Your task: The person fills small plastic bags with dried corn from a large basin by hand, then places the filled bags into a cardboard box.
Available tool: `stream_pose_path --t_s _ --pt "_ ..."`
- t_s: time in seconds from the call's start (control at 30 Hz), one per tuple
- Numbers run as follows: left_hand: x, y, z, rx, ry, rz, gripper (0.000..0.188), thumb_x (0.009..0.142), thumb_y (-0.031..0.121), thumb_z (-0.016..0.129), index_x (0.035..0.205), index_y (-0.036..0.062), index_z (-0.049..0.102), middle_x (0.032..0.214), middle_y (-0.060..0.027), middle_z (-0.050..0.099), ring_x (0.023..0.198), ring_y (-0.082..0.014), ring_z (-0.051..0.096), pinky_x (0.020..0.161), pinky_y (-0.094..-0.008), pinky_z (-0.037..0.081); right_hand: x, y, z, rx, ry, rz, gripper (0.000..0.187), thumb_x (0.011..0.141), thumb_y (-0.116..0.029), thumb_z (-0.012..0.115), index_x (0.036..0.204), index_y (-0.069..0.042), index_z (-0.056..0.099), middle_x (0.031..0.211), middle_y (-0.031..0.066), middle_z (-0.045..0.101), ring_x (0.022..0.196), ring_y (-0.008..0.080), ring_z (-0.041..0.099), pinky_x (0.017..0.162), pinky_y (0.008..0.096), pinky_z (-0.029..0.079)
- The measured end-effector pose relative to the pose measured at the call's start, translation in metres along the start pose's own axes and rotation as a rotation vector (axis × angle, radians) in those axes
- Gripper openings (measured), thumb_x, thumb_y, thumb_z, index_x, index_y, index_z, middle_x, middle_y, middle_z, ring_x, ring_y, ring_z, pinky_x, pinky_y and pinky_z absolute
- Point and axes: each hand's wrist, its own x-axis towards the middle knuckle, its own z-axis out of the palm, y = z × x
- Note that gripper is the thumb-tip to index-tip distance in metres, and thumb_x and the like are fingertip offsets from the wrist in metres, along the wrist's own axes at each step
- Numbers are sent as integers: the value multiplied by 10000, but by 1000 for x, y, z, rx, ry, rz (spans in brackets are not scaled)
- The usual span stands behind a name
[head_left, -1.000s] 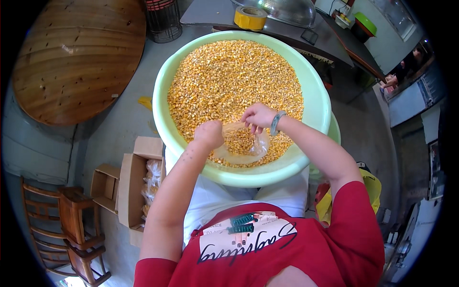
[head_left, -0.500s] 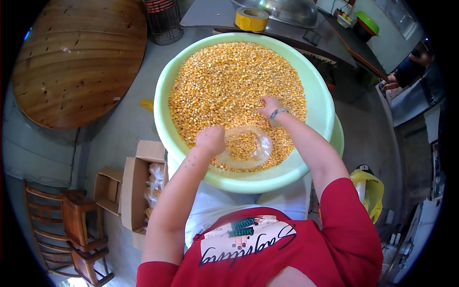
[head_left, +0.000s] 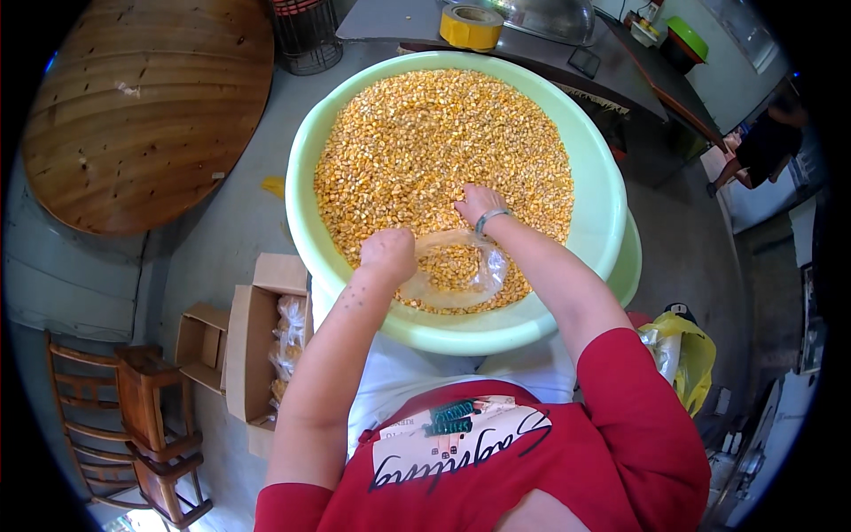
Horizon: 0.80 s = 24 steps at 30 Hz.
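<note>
A large pale green basin (head_left: 592,204) holds a broad bed of yellow corn kernels (head_left: 417,133). In its near part lies a clear plastic bag (head_left: 492,270), its round mouth spread and kernels showing inside. My left hand (head_left: 388,255) is closed in a fist on the left edge of the bag's mouth. Just beyond the bag, my right hand (head_left: 481,204), with a bracelet on the wrist, has its fingers curled down into the kernels. Its fingertips are partly hidden, so how many kernels are in its grasp does not show.
At left stand a round wooden tabletop (head_left: 151,106), an open carton (head_left: 257,346) with clear-wrapped packs, and wooden chairs (head_left: 142,399). A yellow tape roll (head_left: 471,27) sits on the grey table (head_left: 381,22) beyond. A yellow plastic bag (head_left: 696,359) is at right. Another person (head_left: 767,142) stands far right.
My right hand has moved left and slightly nearer through the kernels, toward the bag. My left hand keeps its hold, shifting only slightly. The person far right has changed position.
</note>
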Motion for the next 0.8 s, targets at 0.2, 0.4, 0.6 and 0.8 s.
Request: stream_pose_path --t_s 0.2,0.4,0.6,0.8 --pt "5 -4 5 -52 11 43 206 711 140 560 886 41 604 888 -148 621 867 -293 602 749 -388 485 11 16 12 59 43 -48 361 821 -360 519 905 -29 637 957 191 613 901 331 583 779 406 468" --pt "3 0 -2 -99 2 -5 199 709 117 541 882 45 606 913 -149 619 887 -294 595 774 -399 474 19 25 -5 229 -28 58 393 829 -369 514 840 1 646 880 230 608 862 366 580 789 409 457" --pt "10 -10 12 -96 61 59 181 692 87 546 858 39 601 895 -157 612 895 -301 584 786 -390 461 -9 10 -42 660 -249 9 308 826 -314 546 725 -31 609 594 66 540 523 162 494 502 311 417" --pt "12 -8 15 -140 131 87 169 689 65 549 848 38 599 888 -160 609 881 -308 581 789 -388 456 -62 -30 -35 550 -636 -178 273 801 -315 571 720 -57 615 554 23 520 451 120 463 417 267 366"
